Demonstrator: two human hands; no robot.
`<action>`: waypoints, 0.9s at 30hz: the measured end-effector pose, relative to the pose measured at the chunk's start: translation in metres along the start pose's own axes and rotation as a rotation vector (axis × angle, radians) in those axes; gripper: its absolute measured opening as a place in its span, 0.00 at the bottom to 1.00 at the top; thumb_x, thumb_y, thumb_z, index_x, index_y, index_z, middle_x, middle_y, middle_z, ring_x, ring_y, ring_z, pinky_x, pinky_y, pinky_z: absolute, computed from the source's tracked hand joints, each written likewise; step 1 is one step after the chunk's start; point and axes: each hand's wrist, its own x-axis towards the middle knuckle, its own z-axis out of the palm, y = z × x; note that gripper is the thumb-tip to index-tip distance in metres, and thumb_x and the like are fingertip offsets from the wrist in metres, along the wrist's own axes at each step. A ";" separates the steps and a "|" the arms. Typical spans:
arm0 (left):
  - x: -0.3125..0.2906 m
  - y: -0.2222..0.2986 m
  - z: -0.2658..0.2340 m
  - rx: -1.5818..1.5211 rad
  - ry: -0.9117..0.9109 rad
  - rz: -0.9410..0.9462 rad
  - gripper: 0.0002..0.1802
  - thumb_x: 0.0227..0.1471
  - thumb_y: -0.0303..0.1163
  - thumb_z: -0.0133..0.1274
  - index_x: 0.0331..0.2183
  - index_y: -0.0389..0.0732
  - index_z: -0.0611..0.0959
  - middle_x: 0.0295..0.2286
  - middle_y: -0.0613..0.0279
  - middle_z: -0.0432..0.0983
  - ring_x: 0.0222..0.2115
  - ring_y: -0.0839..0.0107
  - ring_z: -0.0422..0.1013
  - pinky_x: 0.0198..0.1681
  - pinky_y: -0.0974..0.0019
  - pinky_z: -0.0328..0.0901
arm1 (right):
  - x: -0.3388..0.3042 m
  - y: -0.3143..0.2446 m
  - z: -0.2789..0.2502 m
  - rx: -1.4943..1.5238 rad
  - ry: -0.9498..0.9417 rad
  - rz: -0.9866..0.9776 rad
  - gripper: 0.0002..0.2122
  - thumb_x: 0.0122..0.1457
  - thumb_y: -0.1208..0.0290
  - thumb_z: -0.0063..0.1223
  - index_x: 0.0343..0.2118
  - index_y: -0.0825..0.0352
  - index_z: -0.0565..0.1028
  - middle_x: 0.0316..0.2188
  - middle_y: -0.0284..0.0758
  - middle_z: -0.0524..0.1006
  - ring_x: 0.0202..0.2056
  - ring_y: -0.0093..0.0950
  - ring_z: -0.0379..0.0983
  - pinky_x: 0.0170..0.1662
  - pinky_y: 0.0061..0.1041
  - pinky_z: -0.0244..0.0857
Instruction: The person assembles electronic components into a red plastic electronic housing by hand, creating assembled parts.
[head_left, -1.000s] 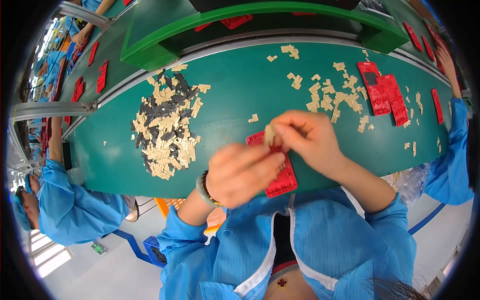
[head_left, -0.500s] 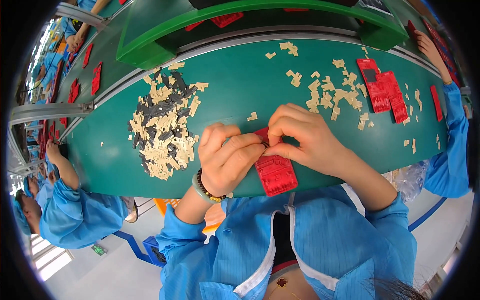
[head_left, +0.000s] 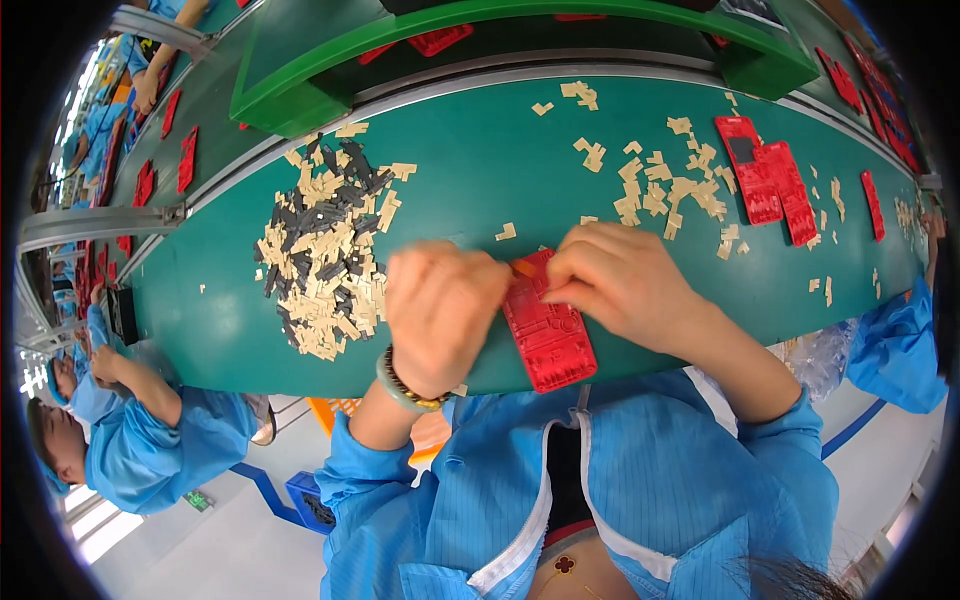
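Pieces lie heaped left of the red shell, near left hand.

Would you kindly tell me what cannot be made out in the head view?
Head view:
Left hand: blurred; its own back hides most fingertips.
Red casing: upper left edge partly covered by the left hand.
Far-right blue sleeve: its hand, lost at the dark rim.

Factory assembly workshop, green workbench, blue-clad co-worker, possibly a conveyor
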 end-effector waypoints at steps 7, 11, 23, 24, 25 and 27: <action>-0.002 0.003 0.007 -0.182 -0.280 -0.308 0.20 0.43 0.16 0.53 0.42 0.38 0.75 0.32 0.56 0.73 0.36 0.55 0.70 0.39 0.57 0.65 | -0.007 0.003 0.006 -0.069 0.259 0.117 0.07 0.48 0.77 0.58 0.30 0.65 0.73 0.33 0.32 0.74 0.40 0.36 0.71 0.42 0.32 0.65; -0.001 0.009 0.008 -0.187 -0.258 -0.290 0.20 0.43 0.15 0.52 0.42 0.38 0.74 0.35 0.55 0.73 0.37 0.54 0.69 0.40 0.57 0.65 | 0.004 -0.008 0.013 -0.061 0.103 0.075 0.07 0.47 0.77 0.58 0.31 0.66 0.74 0.34 0.30 0.74 0.41 0.35 0.70 0.45 0.31 0.64; -0.055 0.032 0.006 0.029 -0.456 -0.167 0.27 0.43 0.39 0.62 0.44 0.33 0.78 0.45 0.49 0.72 0.47 0.52 0.68 0.50 0.55 0.66 | 0.004 0.010 0.020 0.644 -0.096 0.705 0.04 0.59 0.76 0.54 0.29 0.70 0.74 0.18 0.29 0.74 0.18 0.13 0.68 0.19 0.14 0.59; -0.058 0.032 0.009 0.057 -0.452 -0.139 0.29 0.43 0.43 0.61 0.43 0.31 0.78 0.46 0.47 0.70 0.49 0.53 0.66 0.54 0.53 0.64 | 0.002 0.010 0.023 0.642 -0.099 0.708 0.04 0.59 0.76 0.54 0.29 0.70 0.74 0.18 0.29 0.74 0.18 0.13 0.68 0.19 0.14 0.59; -0.058 0.032 0.010 0.054 -0.450 -0.141 0.29 0.43 0.43 0.61 0.43 0.31 0.78 0.46 0.47 0.70 0.49 0.53 0.66 0.54 0.53 0.64 | 0.000 0.011 0.027 0.613 -0.049 0.694 0.04 0.59 0.77 0.54 0.29 0.70 0.74 0.17 0.28 0.74 0.18 0.13 0.68 0.18 0.14 0.58; -0.058 0.032 0.012 0.053 -0.440 -0.138 0.30 0.43 0.43 0.62 0.45 0.32 0.78 0.46 0.48 0.71 0.48 0.52 0.67 0.51 0.54 0.65 | -0.001 0.011 0.034 0.580 -0.001 0.680 0.03 0.58 0.77 0.54 0.29 0.70 0.75 0.16 0.28 0.73 0.17 0.13 0.68 0.18 0.14 0.58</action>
